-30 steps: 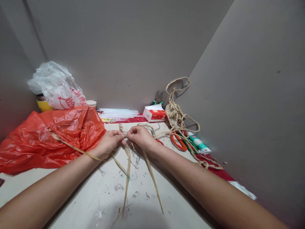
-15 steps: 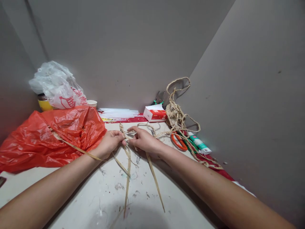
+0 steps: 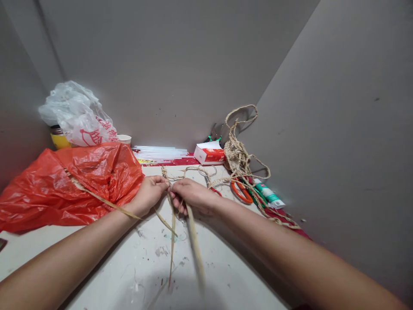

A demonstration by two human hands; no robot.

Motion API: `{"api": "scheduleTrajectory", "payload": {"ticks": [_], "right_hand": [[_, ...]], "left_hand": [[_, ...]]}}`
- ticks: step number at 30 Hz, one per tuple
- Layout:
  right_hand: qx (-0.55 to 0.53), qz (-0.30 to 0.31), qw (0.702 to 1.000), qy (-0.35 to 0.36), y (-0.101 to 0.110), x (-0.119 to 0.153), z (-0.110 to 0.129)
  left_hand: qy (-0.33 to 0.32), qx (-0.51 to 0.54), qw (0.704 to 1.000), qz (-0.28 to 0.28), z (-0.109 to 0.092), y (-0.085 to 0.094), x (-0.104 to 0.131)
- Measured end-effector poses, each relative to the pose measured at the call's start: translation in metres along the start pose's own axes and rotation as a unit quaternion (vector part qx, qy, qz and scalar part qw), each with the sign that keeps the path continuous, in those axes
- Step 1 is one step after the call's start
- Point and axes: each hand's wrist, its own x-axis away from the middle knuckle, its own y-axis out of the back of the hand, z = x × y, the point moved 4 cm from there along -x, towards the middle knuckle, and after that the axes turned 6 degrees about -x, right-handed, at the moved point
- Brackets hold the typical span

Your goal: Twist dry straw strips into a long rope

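My left hand (image 3: pixel 151 192) pinches the lower end of a short straw braid (image 3: pixel 164 172) on the white table. Close against it, my right hand (image 3: pixel 190 194) is closed on the loose straw strands, thumb and fingers pressed together. From under my right hand a wide pale strand (image 3: pixel 195 245) hangs toward me, blurred. A thinner strand (image 3: pixel 172 252) runs down from between the hands, and a short one (image 3: pixel 166 221) lies below my left hand. Another long strand (image 3: pixel 106 201) reaches from the red plastic bag (image 3: pixel 93 185) across my left wrist.
A coil of braided rope (image 3: pixel 237 150) lies at the back right, beside orange-handled scissors (image 3: pixel 241 192) and a green-and-white tube (image 3: pixel 269 194). A red-and-white box (image 3: pixel 209 153), clear sticks (image 3: pixel 159 153), a paper cup (image 3: pixel 124 139) and a clear bag (image 3: pixel 77 112) line the back.
My right hand has closed and come in against my left hand, its forefinger no longer stretched out. The strand below it has swung left. My left hand keeps its pinch.
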Motion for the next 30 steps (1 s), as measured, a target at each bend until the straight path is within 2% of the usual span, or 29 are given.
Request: {"api": "scheduleTrajectory", "payload": {"ticks": [2,5,8,10,12,14,16,20,22,25,27,30], "right_hand": [[0.033,-0.036,0.999,0.012,-0.007,-0.003,-0.006],[0.131,-0.084,0.985,0.08,-0.011,-0.007,-0.008],[0.257,-0.143,0.944,0.149,-0.012,-0.005,0.0],[0.33,-0.175,0.912,0.171,-0.012,0.0,0.007],[0.373,-0.171,0.894,0.182,-0.014,0.005,0.012],[0.378,-0.133,0.897,0.187,-0.013,0.01,0.018],[0.347,-0.113,0.912,0.19,-0.005,0.015,0.024],[0.171,-0.204,0.934,0.239,0.024,0.017,0.039],[0.067,-0.205,0.947,0.237,0.027,0.011,0.038],[-0.078,-0.093,0.979,0.163,0.011,-0.005,0.025],[-0.155,-0.018,0.983,0.092,-0.002,-0.011,0.015],[-0.19,0.026,0.981,0.033,-0.01,-0.013,0.008]], "left_hand": [[0.021,0.001,1.0,0.005,-0.001,-0.001,0.003],[0.053,0.009,0.998,0.019,-0.004,-0.002,0.007],[0.061,0.01,0.998,0.019,-0.006,-0.002,0.007],[0.061,0.011,0.998,0.013,-0.006,-0.001,0.005],[0.068,0.017,0.998,0.008,-0.005,0.0,0.003],[0.078,0.035,0.996,0.002,-0.004,0.003,0.002],[0.088,0.059,0.994,0.007,-0.004,0.005,-0.001],[0.13,0.066,0.988,0.047,-0.005,0.011,-0.006],[0.145,0.07,0.985,0.063,-0.006,0.015,-0.008],[0.146,0.089,0.982,0.079,-0.009,0.016,-0.009],[0.14,0.099,0.982,0.086,-0.01,0.014,-0.008],[0.14,0.095,0.982,0.083,-0.01,0.013,-0.007]]}}
